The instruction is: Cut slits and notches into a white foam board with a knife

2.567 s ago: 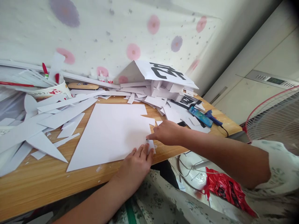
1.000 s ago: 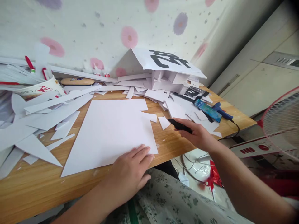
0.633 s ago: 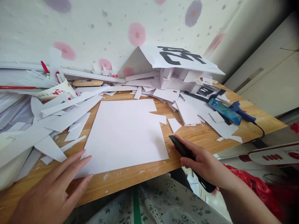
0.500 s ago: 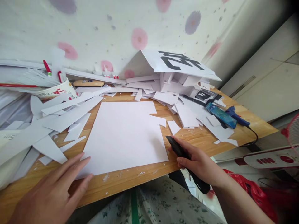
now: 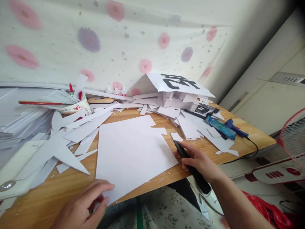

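Observation:
A white foam-board-like sheet (image 5: 133, 152) with a notch near its far right corner lies angled on the wooden table, its near corner reaching the front edge. At that corner, my left hand (image 5: 85, 203) curls thumb and forefinger around the board edge; its other fingers are partly hidden. My right hand (image 5: 196, 160) is closed around a black utility knife (image 5: 196, 176), which points away from me just off the sheet's right corner. A small white offcut (image 5: 176, 136) lies beyond the knife tip.
White strips and offcuts (image 5: 71, 162) crowd the left side, near a paper tub (image 5: 82, 109). A white model with a printed roof (image 5: 178, 83) stands at the back. A phone (image 5: 220, 127) and blue glue gun (image 5: 235, 128) lie right on the table (image 5: 257, 136).
The sheet has turned, its near left corner coming toward me and right. My left hand has moved right, its fingers bending from spread to curled. My right hand still holds the knife.

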`<control>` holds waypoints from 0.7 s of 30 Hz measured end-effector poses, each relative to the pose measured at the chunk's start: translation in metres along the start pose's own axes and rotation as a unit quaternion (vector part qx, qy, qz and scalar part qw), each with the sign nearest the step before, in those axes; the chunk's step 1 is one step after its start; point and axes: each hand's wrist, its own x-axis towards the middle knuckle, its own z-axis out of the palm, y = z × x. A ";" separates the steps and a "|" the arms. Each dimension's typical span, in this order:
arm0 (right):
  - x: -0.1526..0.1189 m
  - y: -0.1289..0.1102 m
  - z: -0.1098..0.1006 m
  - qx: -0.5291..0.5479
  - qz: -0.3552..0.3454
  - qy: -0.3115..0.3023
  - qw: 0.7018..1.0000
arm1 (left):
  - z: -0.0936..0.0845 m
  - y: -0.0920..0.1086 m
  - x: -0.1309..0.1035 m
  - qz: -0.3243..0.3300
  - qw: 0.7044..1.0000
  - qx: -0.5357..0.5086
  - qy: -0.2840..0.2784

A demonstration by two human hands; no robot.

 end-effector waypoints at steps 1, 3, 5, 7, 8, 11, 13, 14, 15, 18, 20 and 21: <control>0.001 0.000 -0.003 -0.005 -0.002 -0.008 1.000 | -0.001 0.007 0.000 0.025 0.999 -0.022 -0.017; 0.003 0.001 -0.007 -0.011 -0.025 0.009 1.000 | -0.005 0.019 0.002 0.057 0.996 -0.054 -0.049; 0.001 0.004 -0.009 0.008 -0.061 0.052 0.997 | -0.010 0.029 0.008 0.062 0.993 -0.075 -0.071; -0.006 0.008 -0.005 0.050 -0.087 0.064 0.993 | -0.013 0.039 0.017 0.054 0.988 -0.100 -0.108; -0.010 0.009 0.000 0.075 -0.102 0.059 0.990 | -0.013 0.046 0.022 0.047 0.983 -0.116 -0.135; -0.018 0.011 0.026 0.145 -0.184 0.059 0.970 | -0.008 0.075 0.041 -0.010 0.951 -0.180 -0.250; -0.019 0.008 0.048 0.183 -0.246 0.076 0.949 | 0.003 0.099 0.056 -0.054 0.910 -0.244 -0.332; -0.017 0.006 0.059 0.196 -0.271 0.086 0.938 | 0.009 0.110 0.063 -0.060 0.886 -0.275 -0.368; -0.015 0.003 0.067 0.204 -0.291 0.093 0.930 | 0.015 0.121 0.070 -0.063 0.860 -0.306 -0.404; -0.008 -0.008 0.076 0.184 -0.297 0.074 0.934 | 0.031 0.144 0.087 -0.102 0.764 -0.424 -0.475; -0.005 -0.011 0.068 0.151 -0.286 0.048 0.945 | 0.036 0.153 0.095 -0.112 0.714 -0.493 -0.485; -0.003 -0.010 0.061 0.134 -0.289 0.046 0.947 | 0.037 0.155 0.097 -0.111 0.696 -0.521 -0.482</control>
